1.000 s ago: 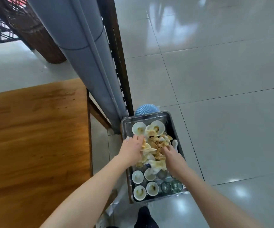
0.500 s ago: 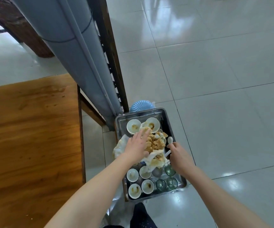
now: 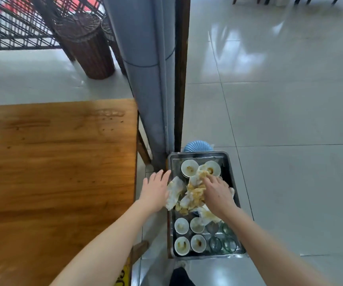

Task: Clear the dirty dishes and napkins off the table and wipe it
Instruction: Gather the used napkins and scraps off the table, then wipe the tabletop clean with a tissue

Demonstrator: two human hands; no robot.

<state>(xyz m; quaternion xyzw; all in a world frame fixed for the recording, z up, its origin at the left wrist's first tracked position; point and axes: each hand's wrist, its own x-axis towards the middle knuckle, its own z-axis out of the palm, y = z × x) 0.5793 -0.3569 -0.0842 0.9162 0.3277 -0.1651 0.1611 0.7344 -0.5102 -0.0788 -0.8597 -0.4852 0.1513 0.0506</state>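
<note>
While the left hand (image 3: 156, 190) hovers at the left rim of the steel tray (image 3: 197, 155) with its fingers (image 3: 160, 176) spread and released, just beside a stained napkin (image 3: 174, 190) drooping over that rim, the right hand (image 3: 218, 193) lies on the heap of soiled napkins (image 3: 195, 193) in the tray's middle. Its fingertips are buried in the paper, so a pinch cannot be told. Dirty bowls (image 3: 181, 225) flank the heap, far and near, and glasses (image 3: 215, 243) stand near right. The wooden desk (image 3: 53, 162) stands left.

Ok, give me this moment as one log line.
left hand: open, beside metal tray's left rim | right hand: pressing soiled napkins in tray | wooden table: smears showing
</note>
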